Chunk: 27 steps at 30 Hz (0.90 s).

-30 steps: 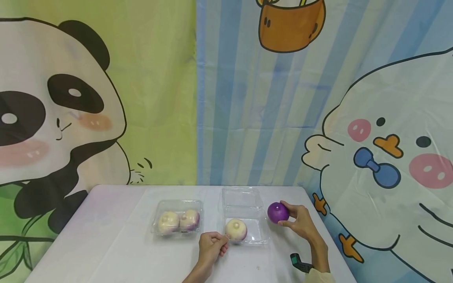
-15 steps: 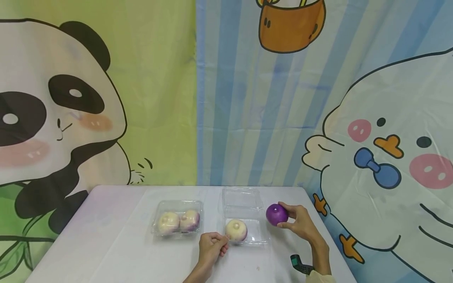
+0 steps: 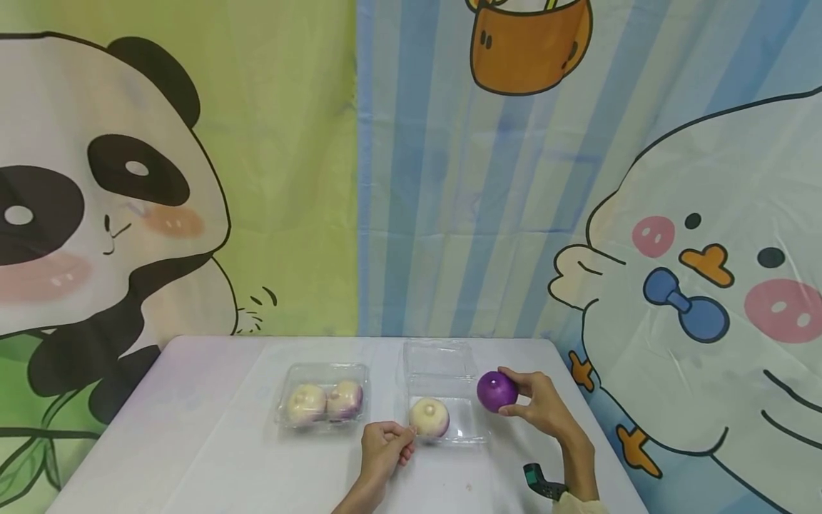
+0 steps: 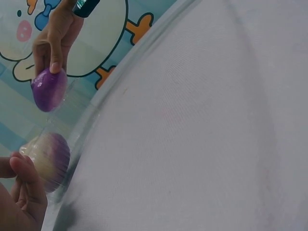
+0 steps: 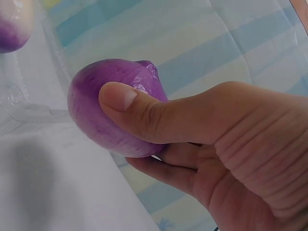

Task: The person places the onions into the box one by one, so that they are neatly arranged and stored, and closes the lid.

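Observation:
My right hand [image 3: 542,403] holds a round purple onion [image 3: 497,392] between thumb and fingers, raised at the right side of an open clear plastic container [image 3: 467,421]. In the right wrist view the thumb lies across the purple onion [image 5: 106,115], fingers behind it. A whitish onion with purple sides [image 3: 429,417] sits in the left half of that container. At the container's front left corner, my left hand [image 3: 385,450] pinches the rim with thumb and forefinger. In the left wrist view its fingertips are right beside the whitish onion [image 4: 50,161].
Left of the open container stands a second clear container [image 3: 321,370], lid down, with two whitish-purple onions inside. The open container's lid [image 3: 439,359] lies back toward the far table edge. A cartoon-printed curtain [image 3: 417,178] hangs behind the white table [image 3: 225,428].
The right hand has moved slightly left and down with the purple onion, closer to the open container. The left hand has stayed in place.

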Tool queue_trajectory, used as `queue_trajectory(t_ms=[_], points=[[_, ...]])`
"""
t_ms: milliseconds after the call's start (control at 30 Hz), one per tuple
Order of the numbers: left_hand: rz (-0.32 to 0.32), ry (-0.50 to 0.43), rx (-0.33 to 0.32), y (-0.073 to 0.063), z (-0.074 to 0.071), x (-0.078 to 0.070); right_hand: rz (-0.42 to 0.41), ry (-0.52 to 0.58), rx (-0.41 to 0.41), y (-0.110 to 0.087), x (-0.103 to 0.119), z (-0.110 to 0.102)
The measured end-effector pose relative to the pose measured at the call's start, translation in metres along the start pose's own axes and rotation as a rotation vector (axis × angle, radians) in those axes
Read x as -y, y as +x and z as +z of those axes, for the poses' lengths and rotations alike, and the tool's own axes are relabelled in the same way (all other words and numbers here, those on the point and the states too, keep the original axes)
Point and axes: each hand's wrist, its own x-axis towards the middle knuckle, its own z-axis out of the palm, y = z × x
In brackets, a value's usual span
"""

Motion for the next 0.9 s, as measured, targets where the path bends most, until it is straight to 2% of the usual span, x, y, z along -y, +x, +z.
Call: queue_trajectory(t_ms=[400, 900], points=[[0.0, 0.006, 0.004, 0.001, -0.001, 0.003, -0.009, 0.0, 0.025, 0.0, 0.009, 0.005], [0.0, 0.003, 0.0, 0.002, 0.0, 0.004, -0.071, -0.039, 0.06, 0.0, 0.021, 0.007]])
